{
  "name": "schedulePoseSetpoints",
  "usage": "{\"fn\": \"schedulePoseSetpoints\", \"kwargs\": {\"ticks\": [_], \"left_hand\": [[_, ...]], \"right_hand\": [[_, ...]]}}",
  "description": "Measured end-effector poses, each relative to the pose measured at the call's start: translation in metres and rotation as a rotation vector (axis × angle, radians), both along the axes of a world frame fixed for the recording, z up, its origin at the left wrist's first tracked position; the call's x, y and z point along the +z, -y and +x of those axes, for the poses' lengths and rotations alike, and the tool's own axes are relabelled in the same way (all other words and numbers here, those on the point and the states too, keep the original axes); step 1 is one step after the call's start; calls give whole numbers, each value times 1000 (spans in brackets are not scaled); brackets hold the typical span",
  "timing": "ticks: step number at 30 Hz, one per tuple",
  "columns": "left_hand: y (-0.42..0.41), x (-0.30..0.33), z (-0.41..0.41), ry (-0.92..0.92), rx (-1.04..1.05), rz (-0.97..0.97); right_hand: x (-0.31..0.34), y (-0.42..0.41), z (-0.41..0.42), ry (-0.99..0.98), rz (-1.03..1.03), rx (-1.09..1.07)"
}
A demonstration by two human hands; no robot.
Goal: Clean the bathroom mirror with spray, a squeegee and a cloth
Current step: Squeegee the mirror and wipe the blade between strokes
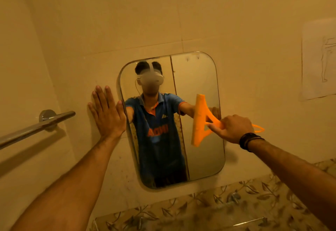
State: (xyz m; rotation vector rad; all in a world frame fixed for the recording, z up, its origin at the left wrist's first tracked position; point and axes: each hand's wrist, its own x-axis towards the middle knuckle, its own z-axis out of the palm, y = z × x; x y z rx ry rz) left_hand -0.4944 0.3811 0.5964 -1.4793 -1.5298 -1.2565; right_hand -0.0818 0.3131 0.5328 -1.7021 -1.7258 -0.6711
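Note:
A rounded rectangular mirror (198, 78) hangs on the tiled wall and reflects a person in a blue shirt. My right hand (231, 128) grips the handle of an orange squeegee (199, 120), whose blade stands upright against the right half of the glass. My left hand (106, 111) lies flat with fingers spread on the wall, its thumb at the mirror's left edge. No spray bottle or cloth is in view.
A chrome towel bar (36, 127) sticks out from the wall at the left. Below the mirror runs a clear glass shelf (209, 210) over leaf-patterned tiles. A paper sheet with a line drawing (320, 60) is stuck on the wall at the right.

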Motion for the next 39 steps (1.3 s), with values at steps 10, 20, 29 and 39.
{"fn": "schedulePoseSetpoints", "kwargs": {"ticks": [10,20,29,39], "left_hand": [[13,1,0,-18,-12,-87],[14,-13,-14,-87,-14,-143],[12,-21,-18,-107,-17,-113],[13,-42,-4,-39,-3,-92]], "right_hand": [[-8,26,-47,-102,164,131],[-16,3,-198,183,20,295],[-45,-3,-133,102,-28,202],[-82,19,-30,49,-52,-10]]}}
